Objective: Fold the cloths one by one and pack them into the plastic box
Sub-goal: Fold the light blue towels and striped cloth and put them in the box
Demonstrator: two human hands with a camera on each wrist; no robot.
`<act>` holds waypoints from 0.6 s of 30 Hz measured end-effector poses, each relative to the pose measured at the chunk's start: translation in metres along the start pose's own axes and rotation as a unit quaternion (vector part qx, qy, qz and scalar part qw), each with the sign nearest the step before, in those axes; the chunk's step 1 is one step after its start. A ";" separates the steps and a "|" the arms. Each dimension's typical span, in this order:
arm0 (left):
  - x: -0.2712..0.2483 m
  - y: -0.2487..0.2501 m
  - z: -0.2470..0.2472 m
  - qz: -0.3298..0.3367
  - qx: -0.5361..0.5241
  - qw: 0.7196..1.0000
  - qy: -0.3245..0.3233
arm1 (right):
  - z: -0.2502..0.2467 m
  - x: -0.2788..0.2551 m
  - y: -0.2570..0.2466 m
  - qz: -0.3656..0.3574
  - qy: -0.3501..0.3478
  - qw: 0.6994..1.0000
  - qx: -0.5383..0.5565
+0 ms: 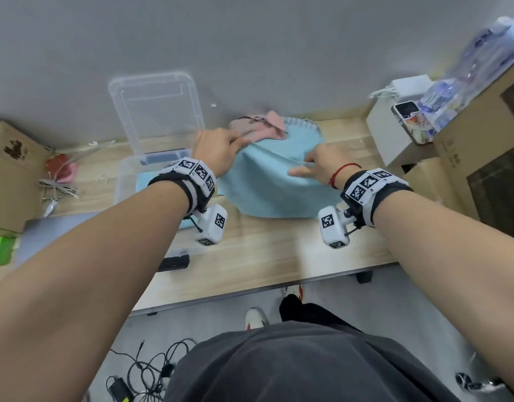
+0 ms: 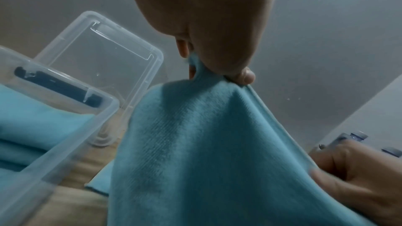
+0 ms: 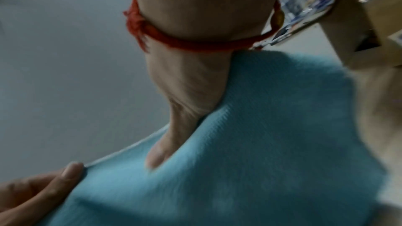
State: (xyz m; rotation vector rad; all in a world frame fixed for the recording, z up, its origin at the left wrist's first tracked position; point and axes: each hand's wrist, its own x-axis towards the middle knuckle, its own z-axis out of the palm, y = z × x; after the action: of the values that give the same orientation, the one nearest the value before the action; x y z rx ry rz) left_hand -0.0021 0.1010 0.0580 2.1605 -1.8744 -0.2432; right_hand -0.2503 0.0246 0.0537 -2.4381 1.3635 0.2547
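Both wrists hover low over the table [image 1: 279,256] as my left hand [image 1: 218,149] and right hand [image 1: 313,166] pinch the blue cloth [image 1: 267,187] along its lifted edge, right beside the plastic box [image 1: 128,181]. Uneven pulling could skew the fold, I reckon.

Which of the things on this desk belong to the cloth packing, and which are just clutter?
Job:
- blue cloth, pinched by left hand and right hand
- plastic box, a folded blue cloth already inside
- box lid
- pink cloth

Lying about:
- cardboard boxes
- phone
- white charger
- laptop
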 end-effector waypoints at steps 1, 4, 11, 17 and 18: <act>-0.005 -0.002 0.003 0.000 -0.006 1.000 0.001 | 0.004 -0.009 -0.001 -0.018 -0.036 0.999 -0.005; -0.020 -0.009 0.006 -0.003 -0.037 0.999 -0.017 | 0.017 -0.032 -0.003 -0.041 -0.095 0.994 -0.033; -0.044 0.002 -0.010 0.034 0.090 0.976 -0.194 | 0.018 -0.041 0.017 0.072 0.121 0.990 0.003; -0.047 -0.002 -0.012 0.000 0.035 0.985 -0.171 | 0.018 -0.037 0.016 0.101 0.153 0.983 0.022; -0.047 -0.004 -0.013 -0.009 0.015 0.986 -0.167 | 0.018 -0.037 0.019 0.102 0.155 0.982 0.032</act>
State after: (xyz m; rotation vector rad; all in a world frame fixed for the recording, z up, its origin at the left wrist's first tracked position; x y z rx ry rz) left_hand -0.0017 0.1491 0.0667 2.2705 -2.0403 -0.6195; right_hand -0.2856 0.0515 0.0451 -2.3565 1.7273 -0.1267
